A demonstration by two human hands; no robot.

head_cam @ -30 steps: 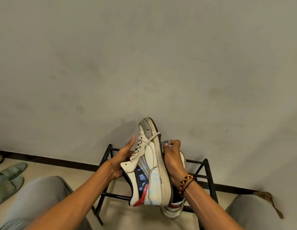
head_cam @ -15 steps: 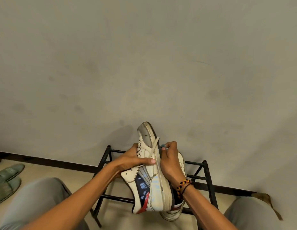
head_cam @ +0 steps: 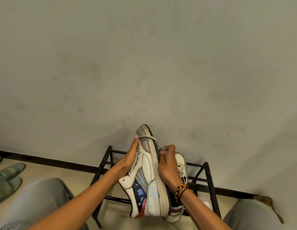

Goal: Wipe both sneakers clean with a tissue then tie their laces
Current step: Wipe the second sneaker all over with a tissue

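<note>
1. Black metal shoe rack [head_cam: 209, 180] stands against the wall; it carries the second sneaker [head_cam: 180, 163], which lies toward the rack's front right rail, mostly hidden behind the right hand.
2. Held sneaker [head_cam: 149, 176] is in the air above the rack's middle, toe up, sole edge turned toward the camera. Likely so the side panel and toe cap are exposed for wiping.
3. Left hand [head_cam: 130, 156] lies along the laced side, fingers extended and pressing the upper: it braces the shoe.
4. Right hand [head_cam: 167, 165] curls against the sole side and pinches a small bluish wad, probably the tissue [head_cam: 161, 149], by the toe.
5. A loose lace [head_cam: 148, 138] crosses the toe cap; laces not tied yet.
</note>
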